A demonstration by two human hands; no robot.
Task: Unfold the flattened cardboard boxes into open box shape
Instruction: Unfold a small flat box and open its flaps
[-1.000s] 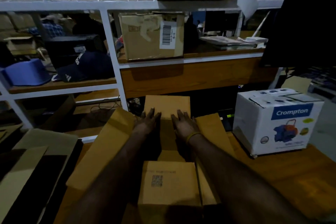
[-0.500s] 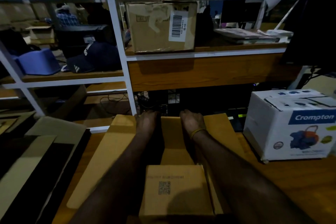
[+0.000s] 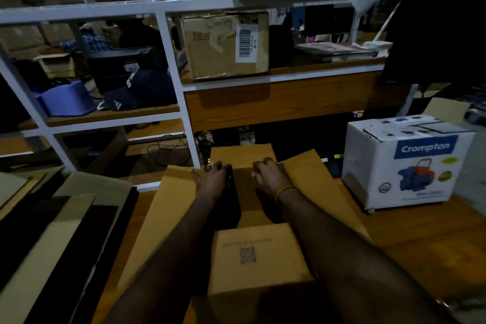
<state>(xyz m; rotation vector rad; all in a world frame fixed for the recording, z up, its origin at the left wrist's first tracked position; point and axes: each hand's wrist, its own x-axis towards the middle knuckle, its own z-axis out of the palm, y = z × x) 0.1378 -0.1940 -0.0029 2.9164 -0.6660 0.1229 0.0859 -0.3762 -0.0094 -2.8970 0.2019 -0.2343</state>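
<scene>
A brown cardboard box (image 3: 244,192) lies on the wooden tabletop (image 3: 426,242) straight ahead of the person, its flaps spread: a long one (image 3: 163,221) to the left, another (image 3: 318,187) angled up at the right, a far flap (image 3: 243,156) beyond the fingers, and a near flap (image 3: 259,255) printed with a QR code. The left hand (image 3: 211,180) rests palm down on the middle panel at the far fold, fingers roughly straight. The right hand (image 3: 268,176), a yellow band at its wrist, sits just beside it on the same fold with fingers curled at the flap edge; whether it truly pinches the card cannot be told in the dim light. A white Crompton box (image 3: 405,166) stands on the tabletop at the right, well apart. Flat dark and pale cardboard sheets (image 3: 52,239) lie at the left. Behind stands a white shelf rack (image 3: 171,66) bearing a taped carton with a barcode label (image 3: 226,46), a dark cap (image 3: 136,92) and a blue tub (image 3: 65,100)
</scene>
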